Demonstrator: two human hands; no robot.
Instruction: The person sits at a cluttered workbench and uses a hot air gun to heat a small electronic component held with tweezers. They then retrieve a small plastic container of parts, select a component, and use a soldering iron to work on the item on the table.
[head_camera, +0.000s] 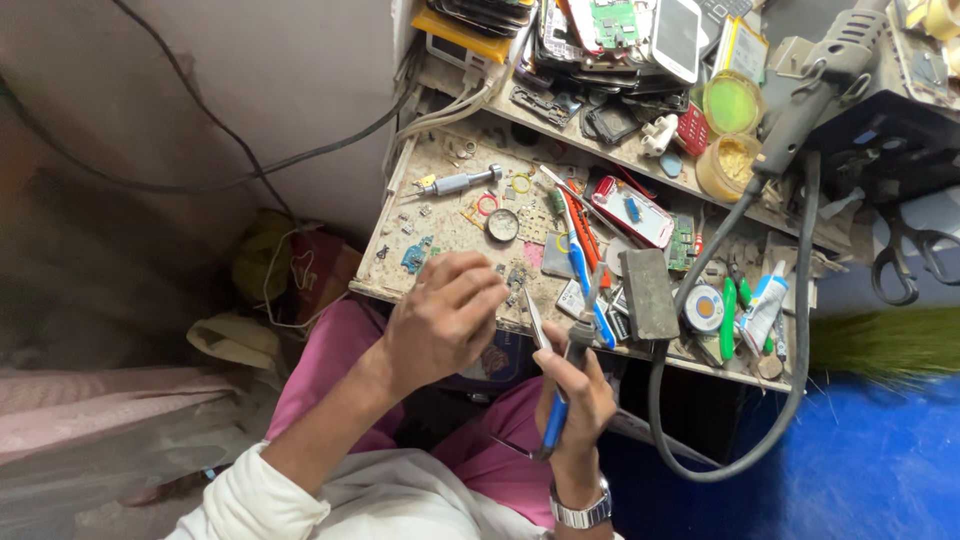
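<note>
Cluttered dusty wooden counter: loose parts at its edge could be knocked off | left hand: curled shut over something small, unseen, at counter's front edge | right hand: closed on blue-handled soldering iron and thin metal tweezers; tip near left fingers, burn risk.

We count two bare hands, one grey precision screwdriver, one red-cased phone, two round yellow-green plastic tubs, one black-handled scissors.
</note>
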